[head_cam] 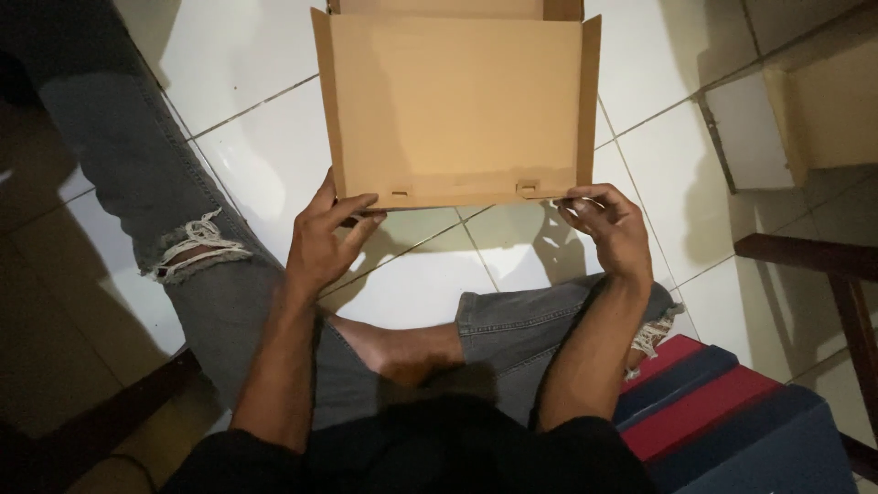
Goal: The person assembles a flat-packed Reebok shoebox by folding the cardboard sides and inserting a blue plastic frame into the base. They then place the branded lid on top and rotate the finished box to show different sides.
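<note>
A brown cardboard box (455, 101), half folded with its side flaps raised, is held up over the white tiled floor in front of me. My left hand (325, 236) grips its near left corner, fingers curled under the folded front edge. My right hand (605, 224) pinches the near right corner of the same edge. Two small slots show along that front fold.
I sit cross-legged in torn grey jeans (174, 210), one bare foot (402, 352) below the box. A red and blue striped cushion (722, 412) lies at lower right. A dark wooden furniture leg (846, 293) and another cardboard piece (832, 110) stand at right.
</note>
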